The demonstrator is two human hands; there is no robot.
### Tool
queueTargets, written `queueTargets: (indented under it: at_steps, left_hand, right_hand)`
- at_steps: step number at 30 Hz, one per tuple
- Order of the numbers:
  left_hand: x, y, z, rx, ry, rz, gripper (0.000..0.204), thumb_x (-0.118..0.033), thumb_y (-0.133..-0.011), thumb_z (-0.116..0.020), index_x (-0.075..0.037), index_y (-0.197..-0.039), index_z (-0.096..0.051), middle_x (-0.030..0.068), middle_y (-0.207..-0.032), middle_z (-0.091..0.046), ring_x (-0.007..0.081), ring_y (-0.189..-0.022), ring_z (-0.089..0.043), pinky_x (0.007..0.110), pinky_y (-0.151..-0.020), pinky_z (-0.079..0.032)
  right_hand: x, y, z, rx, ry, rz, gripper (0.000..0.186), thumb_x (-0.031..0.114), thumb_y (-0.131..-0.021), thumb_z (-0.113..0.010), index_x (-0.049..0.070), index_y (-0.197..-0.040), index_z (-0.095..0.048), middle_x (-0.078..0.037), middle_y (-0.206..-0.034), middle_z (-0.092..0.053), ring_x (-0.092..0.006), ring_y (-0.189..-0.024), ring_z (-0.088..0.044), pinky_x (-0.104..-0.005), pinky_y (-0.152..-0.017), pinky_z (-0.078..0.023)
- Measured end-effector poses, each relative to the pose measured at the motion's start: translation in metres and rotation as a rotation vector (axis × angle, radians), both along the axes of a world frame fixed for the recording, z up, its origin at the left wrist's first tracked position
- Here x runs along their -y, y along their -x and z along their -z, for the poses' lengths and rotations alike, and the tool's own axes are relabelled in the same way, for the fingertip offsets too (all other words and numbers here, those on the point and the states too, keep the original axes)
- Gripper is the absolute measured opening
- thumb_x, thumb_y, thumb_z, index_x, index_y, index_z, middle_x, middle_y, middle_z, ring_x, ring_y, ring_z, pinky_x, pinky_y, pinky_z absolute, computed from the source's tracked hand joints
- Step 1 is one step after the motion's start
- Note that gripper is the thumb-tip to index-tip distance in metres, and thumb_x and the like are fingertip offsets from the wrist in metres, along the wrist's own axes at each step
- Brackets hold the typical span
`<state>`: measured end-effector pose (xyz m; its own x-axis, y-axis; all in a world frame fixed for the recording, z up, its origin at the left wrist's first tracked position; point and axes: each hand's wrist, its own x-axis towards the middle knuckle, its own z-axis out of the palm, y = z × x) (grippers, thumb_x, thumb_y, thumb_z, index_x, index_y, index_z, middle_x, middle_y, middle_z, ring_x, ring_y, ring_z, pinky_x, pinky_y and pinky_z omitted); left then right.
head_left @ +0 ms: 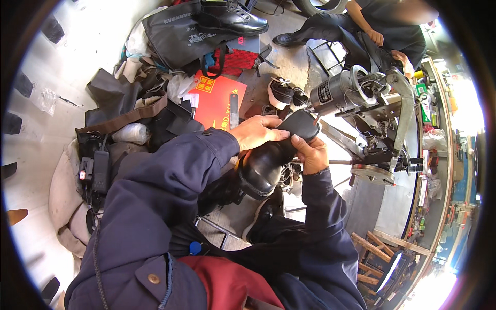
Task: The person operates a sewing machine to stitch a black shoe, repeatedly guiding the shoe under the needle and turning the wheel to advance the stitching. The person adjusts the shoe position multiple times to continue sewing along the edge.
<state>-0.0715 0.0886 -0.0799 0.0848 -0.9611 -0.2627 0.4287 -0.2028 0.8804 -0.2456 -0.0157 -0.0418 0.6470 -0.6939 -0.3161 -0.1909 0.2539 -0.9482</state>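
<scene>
A flat black piece with a rounded end (300, 124), like a shoe heel pad, is between my two hands. My left hand (257, 133) is closed at its left edge, thumb and fingertips on it. From the lower right, my right hand (312, 153) grips it, the thumb on the near side and the fingers mostly hidden behind. Just below them is a glossy black boot (261, 170), partly covered by my left forearm. Whether the flat piece is joined to the boot I cannot tell.
A metal shoe-stitching machine (336, 95) with a handwheel (373, 174) stands close at the right. Beyond it sits another person (390, 36). Bags and leather scraps (116, 93) pile up at the left, beside a red sheet (219, 101). A black boot (232, 18) lies on a dark bag.
</scene>
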Motion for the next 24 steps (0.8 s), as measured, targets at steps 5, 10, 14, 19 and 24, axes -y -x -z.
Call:
queueTargets:
  at_steps: [5,10,14,19,24]
  left_hand:
    - [-0.008,0.006,-0.006,0.151,0.022,-0.129,0.035,-0.018,-0.085,-0.075,0.005,-0.108,-0.063,0.0101,-0.13,-0.051,0.0173,-0.108,-0.057,0.03,-0.094,-0.045]
    - [-0.013,0.017,-0.009,0.386,0.072,-0.286,0.025,-0.019,-0.084,-0.077,0.001,-0.09,-0.063,0.0049,-0.121,-0.052,0.014,-0.099,-0.057,0.029,-0.087,-0.047]
    - [-0.012,0.014,-0.006,0.423,0.07,-0.236,0.029,-0.022,-0.088,-0.072,0.003,-0.099,-0.064,0.0035,-0.116,-0.054,0.0133,-0.1,-0.057,0.028,-0.088,-0.045]
    - [-0.013,0.015,-0.007,0.353,0.031,-0.213,0.036,-0.026,-0.088,-0.072,0.004,-0.108,-0.065,0.0046,-0.108,-0.057,0.0156,-0.101,-0.057,0.029,-0.088,-0.045]
    - [-0.016,0.02,-0.013,0.488,0.041,-0.278,0.034,-0.026,-0.086,-0.073,0.003,-0.102,-0.068,0.0056,-0.105,-0.058,0.0169,-0.1,-0.058,0.03,-0.087,-0.044]
  right_hand:
    - [0.0,0.0,0.0,-0.009,0.011,0.028,0.015,0.014,-0.083,-0.077,0.004,-0.091,-0.07,0.001,-0.072,-0.065,-0.0026,-0.048,-0.044,-0.0183,-0.045,-0.032]
    - [-0.005,-0.002,-0.005,0.02,-0.021,0.028,0.018,0.012,-0.084,-0.076,0.003,-0.097,-0.069,-0.002,-0.081,-0.069,-0.0041,-0.056,-0.054,-0.0181,-0.05,-0.04]
    - [-0.007,-0.004,-0.011,0.018,-0.055,0.025,0.02,0.011,-0.085,-0.074,0.002,-0.102,-0.069,-0.004,-0.088,-0.07,-0.0059,-0.064,-0.061,-0.0181,-0.054,-0.044]
    - [-0.005,-0.002,-0.012,-0.002,-0.05,0.014,0.022,0.014,-0.084,-0.076,0.002,-0.102,-0.069,-0.002,-0.084,-0.069,-0.0041,-0.057,-0.054,-0.0173,-0.051,-0.041]
    - [-0.002,0.002,-0.013,-0.126,0.095,0.004,0.027,0.018,-0.084,-0.077,0.001,-0.102,-0.069,0.0,-0.08,-0.068,-0.0025,-0.052,-0.048,-0.0168,-0.048,-0.037]
